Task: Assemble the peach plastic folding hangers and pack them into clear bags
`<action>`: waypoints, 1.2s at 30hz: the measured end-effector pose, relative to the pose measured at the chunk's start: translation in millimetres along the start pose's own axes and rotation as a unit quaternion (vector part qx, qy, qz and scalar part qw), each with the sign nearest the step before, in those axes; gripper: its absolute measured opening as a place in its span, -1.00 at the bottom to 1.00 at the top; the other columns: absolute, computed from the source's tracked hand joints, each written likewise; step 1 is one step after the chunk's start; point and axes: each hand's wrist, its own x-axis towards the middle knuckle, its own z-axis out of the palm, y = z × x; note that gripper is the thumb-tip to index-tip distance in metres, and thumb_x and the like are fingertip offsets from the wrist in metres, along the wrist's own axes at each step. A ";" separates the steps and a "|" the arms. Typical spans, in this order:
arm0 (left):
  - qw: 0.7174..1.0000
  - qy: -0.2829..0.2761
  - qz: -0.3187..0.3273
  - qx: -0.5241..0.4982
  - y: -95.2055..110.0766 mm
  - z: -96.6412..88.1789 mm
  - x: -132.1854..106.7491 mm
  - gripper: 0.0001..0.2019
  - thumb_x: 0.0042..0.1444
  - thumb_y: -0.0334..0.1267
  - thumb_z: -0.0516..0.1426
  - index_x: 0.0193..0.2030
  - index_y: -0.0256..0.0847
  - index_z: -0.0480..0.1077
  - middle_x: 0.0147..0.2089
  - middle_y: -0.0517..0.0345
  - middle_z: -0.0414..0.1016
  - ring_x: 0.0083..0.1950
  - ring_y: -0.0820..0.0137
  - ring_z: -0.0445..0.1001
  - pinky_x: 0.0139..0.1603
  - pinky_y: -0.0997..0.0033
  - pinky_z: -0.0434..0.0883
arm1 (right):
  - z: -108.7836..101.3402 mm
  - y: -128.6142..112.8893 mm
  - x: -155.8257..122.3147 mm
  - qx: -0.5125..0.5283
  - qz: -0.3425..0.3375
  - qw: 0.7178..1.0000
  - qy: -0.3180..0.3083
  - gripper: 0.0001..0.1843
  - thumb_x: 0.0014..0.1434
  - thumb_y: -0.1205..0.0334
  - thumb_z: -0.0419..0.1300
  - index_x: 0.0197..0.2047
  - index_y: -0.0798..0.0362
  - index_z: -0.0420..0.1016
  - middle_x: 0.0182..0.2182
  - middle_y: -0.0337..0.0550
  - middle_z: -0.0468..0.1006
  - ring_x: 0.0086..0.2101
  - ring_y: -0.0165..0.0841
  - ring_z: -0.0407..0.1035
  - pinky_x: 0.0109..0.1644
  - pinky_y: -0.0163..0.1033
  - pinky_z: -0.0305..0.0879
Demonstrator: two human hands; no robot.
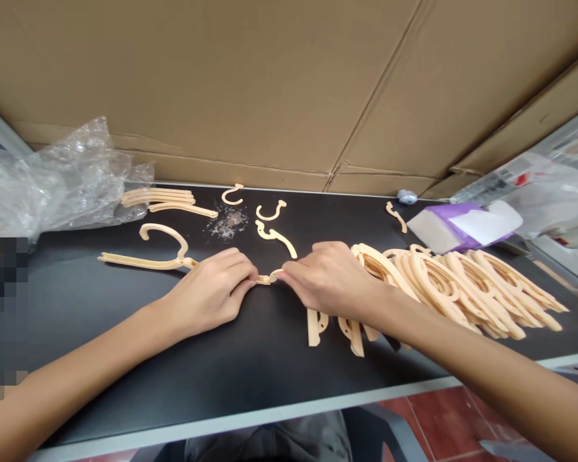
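Observation:
A cream plastic folding hanger (142, 261) lies across the black table, its hook standing up at the left. My left hand (216, 285) is closed around the hanger's right arm. At that arm's end, my right hand (334, 279) pinches a small curved cream piece (276, 274) against it; the pinched part is mostly hidden by the fingers. Beyond my hands lie loose hooks (271, 212) and a curved cream arm piece (277, 239). Partly behind my right forearm, several more cream pieces (350, 333) rest on the table.
A large pile of cream hangers (453, 289) fills the right side, near a purple and white box (462, 224). Crumpled clear plastic (52, 186) and stacked straight pieces (161, 197) sit at the left. Cardboard (221, 83) stands along the back edge.

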 end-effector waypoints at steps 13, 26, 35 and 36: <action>0.999 0.008 0.018 0.035 1.7 1.3 -1.7 -0.79 0.37 -0.41 0.02 -0.27 -0.30 0.44 -0.30 0.04 0.49 -0.24 0.31 0.45 -0.21 0.31 0.45 | -0.3 4.9 -0.4 0.067 0.045 0.996 -0.035 -0.49 0.45 0.13 -0.02 -0.47 0.09 0.52 -0.56 -0.12 0.55 -0.56 -0.41 0.18 -0.35 -0.18 -0.15; 0.999 0.009 0.038 0.037 0.3 2.5 -2.1 -0.80 0.37 -0.43 0.03 -0.25 -0.30 0.45 -0.29 0.02 0.52 -0.22 0.31 0.46 -0.18 0.31 0.47 | -17.8 19.6 27.4 0.392 0.224 0.865 -0.219 -0.61 0.26 0.14 0.13 -0.59 0.07 0.35 -0.62 -0.29 0.27 -0.53 -0.46 0.11 -0.40 -0.25 -0.03; 0.999 0.015 0.025 0.024 -0.2 2.8 -1.7 -0.81 0.37 -0.40 0.04 -0.25 -0.28 0.44 -0.30 0.03 0.51 -0.24 0.32 0.45 -0.20 0.31 0.47 | -31.2 19.5 12.9 0.458 0.214 0.850 -0.151 -0.84 0.16 0.16 0.28 -0.25 0.08 0.55 -0.61 -0.40 0.27 -0.55 -0.49 0.10 -0.45 -0.31 -0.04; 0.999 0.014 0.024 0.022 -0.5 3.1 -1.8 -0.81 0.37 -0.40 0.04 -0.25 -0.28 0.45 -0.29 0.03 0.52 -0.23 0.31 0.46 -0.19 0.30 0.47 | -31.6 18.8 11.7 0.437 0.211 0.862 -0.148 -0.84 0.19 0.17 0.24 -0.28 0.09 0.58 -0.59 -0.36 0.32 -0.53 -0.48 0.14 -0.44 -0.30 -0.02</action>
